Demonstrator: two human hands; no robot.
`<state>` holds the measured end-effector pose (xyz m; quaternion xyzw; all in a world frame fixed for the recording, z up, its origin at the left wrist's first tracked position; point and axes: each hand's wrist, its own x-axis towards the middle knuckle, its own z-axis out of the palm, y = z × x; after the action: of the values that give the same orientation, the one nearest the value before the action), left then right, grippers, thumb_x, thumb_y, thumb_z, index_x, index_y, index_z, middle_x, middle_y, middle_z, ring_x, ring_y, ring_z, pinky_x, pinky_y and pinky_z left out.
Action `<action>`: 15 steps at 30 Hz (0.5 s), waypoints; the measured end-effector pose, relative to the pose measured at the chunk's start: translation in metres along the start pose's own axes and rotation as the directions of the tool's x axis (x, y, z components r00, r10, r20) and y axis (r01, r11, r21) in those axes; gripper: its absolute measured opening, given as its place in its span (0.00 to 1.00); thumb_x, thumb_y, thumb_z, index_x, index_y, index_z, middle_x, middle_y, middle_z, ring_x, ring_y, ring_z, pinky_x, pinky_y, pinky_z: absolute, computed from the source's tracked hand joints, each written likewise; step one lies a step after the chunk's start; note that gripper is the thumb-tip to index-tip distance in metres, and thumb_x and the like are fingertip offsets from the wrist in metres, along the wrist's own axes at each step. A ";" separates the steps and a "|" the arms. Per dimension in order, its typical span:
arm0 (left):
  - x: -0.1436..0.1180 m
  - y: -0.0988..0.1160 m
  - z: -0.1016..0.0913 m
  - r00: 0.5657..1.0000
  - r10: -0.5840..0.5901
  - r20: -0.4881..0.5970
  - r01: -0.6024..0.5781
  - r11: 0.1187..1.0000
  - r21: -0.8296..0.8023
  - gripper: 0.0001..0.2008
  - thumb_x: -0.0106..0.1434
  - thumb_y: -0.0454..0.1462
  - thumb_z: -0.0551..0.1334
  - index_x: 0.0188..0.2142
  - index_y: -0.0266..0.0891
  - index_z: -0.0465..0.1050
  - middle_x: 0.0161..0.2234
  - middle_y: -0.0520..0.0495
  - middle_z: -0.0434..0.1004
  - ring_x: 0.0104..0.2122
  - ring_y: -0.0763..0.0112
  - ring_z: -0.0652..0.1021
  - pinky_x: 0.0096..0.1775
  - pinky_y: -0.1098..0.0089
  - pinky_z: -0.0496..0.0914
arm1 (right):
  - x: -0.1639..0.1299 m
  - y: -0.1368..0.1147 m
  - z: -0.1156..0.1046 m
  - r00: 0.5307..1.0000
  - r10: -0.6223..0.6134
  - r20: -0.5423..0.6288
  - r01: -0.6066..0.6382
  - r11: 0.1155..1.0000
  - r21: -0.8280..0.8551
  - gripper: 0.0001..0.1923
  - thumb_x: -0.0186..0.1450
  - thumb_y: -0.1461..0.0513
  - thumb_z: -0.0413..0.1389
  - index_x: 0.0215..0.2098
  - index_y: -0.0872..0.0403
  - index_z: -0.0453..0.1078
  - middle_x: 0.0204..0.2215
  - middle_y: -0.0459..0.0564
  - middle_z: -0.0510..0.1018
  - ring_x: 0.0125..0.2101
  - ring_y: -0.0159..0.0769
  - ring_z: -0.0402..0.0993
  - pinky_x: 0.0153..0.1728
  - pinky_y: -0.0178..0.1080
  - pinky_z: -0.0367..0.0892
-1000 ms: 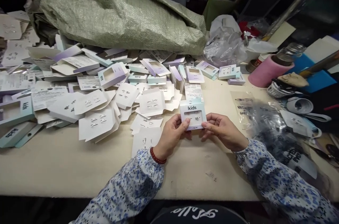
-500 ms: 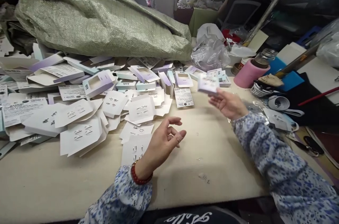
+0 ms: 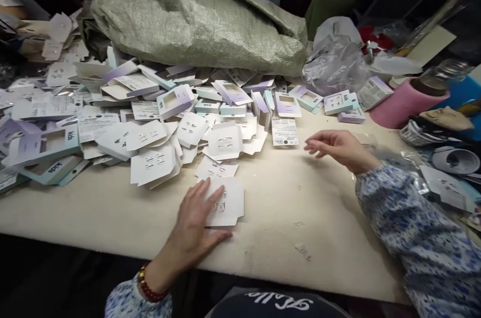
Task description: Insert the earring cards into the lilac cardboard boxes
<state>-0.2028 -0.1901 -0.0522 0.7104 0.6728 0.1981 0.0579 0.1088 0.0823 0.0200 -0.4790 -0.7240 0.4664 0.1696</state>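
Left grip (image 3: 191, 223) spreads palm-down while right grip (image 3: 341, 148) curls loosely.

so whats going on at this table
A person's left hand is spread over a white card bearing small silvery pieces, near the table's front edge. The right hand, with nothing visible in it, is just right of a printed piece. More white cards lie beyond the left hand, windowed boxes are heaped behind them, and another box sits by the pink roll.

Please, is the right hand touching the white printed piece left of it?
Apart. The head view shows a strip of tabletop between the fingertips of the right hand and the white printed piece.
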 end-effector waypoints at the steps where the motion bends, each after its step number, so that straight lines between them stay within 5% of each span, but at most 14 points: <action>1: 0.000 0.005 0.006 1.000 0.020 0.016 -0.019 1.000 -0.017 0.38 0.63 0.47 0.67 0.69 0.45 0.57 0.70 0.35 0.53 0.68 0.40 0.58 0.63 0.39 0.62 | 0.018 -0.002 -0.002 0.996 -0.025 -0.087 0.010 0.985 -0.173 0.13 0.65 0.55 0.61 0.41 0.56 0.78 0.39 0.58 0.83 0.39 0.45 0.79 0.42 0.48 0.74; 3: 0.008 0.019 0.015 0.999 0.049 0.021 -0.048 0.997 -0.056 0.33 0.66 0.41 0.65 0.68 0.45 0.58 0.70 0.36 0.52 0.69 0.45 0.57 0.65 0.43 0.62 | 0.061 -0.003 -0.007 0.952 -0.129 -0.278 -0.028 0.866 -0.500 0.11 0.65 0.61 0.60 0.45 0.58 0.76 0.43 0.61 0.82 0.45 0.49 0.77 0.49 0.51 0.69; 6: 0.033 0.037 0.021 0.998 0.063 0.014 -0.062 0.995 -0.078 0.28 0.67 0.35 0.62 0.66 0.44 0.63 0.68 0.35 0.57 0.68 0.47 0.60 0.65 0.43 0.62 | 0.120 -0.002 -0.015 0.918 -0.176 -0.355 -0.110 0.747 -0.655 0.22 0.64 0.64 0.60 0.55 0.66 0.69 0.52 0.72 0.76 0.56 0.55 0.69 0.54 0.51 0.62; 10: 0.059 0.043 0.019 0.998 0.061 -0.017 -0.062 0.995 -0.078 0.32 0.64 0.37 0.67 0.65 0.42 0.63 0.68 0.31 0.55 0.68 0.44 0.58 0.64 0.39 0.61 | 0.164 0.002 -0.022 0.908 -0.154 -0.389 -0.147 0.754 -0.641 0.24 0.61 0.59 0.64 0.46 0.71 0.69 0.55 0.83 0.70 0.62 0.62 0.60 0.56 0.52 0.57; 15: 0.057 0.033 0.018 0.984 0.146 -0.107 -0.159 0.979 -0.130 0.21 0.68 0.36 0.62 0.60 0.46 0.69 0.69 0.36 0.56 0.69 0.48 0.60 0.62 0.39 0.65 | 0.185 0.001 -0.032 0.810 -0.075 -0.582 -0.201 0.896 -0.396 0.21 0.50 0.56 0.69 0.30 0.58 0.65 0.52 0.79 0.74 0.60 0.63 0.65 0.58 0.57 0.54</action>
<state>-0.1651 -0.1338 -0.0454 0.7439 0.6030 0.2820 0.0589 0.0424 0.2567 -0.0019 -0.6484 -0.7061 0.1268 0.2547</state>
